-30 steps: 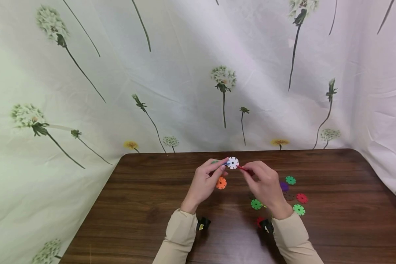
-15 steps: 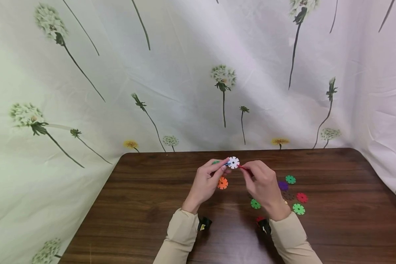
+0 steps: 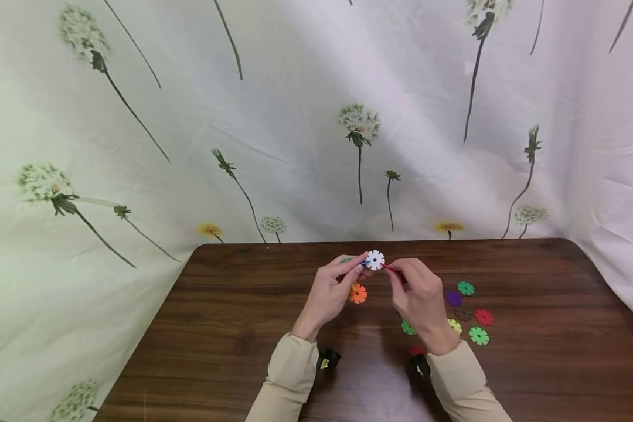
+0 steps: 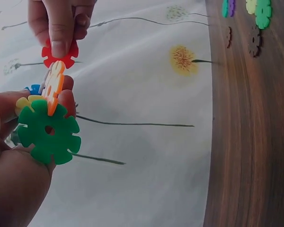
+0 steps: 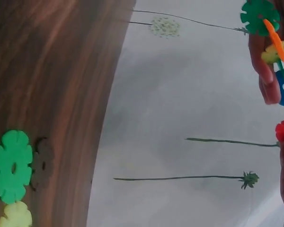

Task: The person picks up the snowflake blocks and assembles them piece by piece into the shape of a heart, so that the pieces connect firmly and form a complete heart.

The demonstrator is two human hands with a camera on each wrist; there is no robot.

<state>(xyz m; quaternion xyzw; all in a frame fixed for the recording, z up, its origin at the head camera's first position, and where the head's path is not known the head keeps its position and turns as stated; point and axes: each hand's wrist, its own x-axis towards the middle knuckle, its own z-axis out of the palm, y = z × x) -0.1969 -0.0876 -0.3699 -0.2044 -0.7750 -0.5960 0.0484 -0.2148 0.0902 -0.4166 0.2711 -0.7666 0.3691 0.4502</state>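
Over the far part of the table, my left hand grips a cluster of joined notched plastic discs. A green disc, an orange disc, a yellow disc and a blue disc belong to it. The white disc stands at the cluster's right end, facing the head camera. Thumb and fingers of my right hand pinch a red disc edge-on against the white disc's right rim. Part of the cluster is hidden behind the left fingers.
Loose discs lie on the brown wooden table around my right forearm: green, purple, brown, red, yellow and light green among them. A white flowered cloth hangs behind the table.
Both hands keep their grips and stay almost in place, with the red disc held at the white one. The right forearm has shifted slightly left, uncovering the loose yellow disc.
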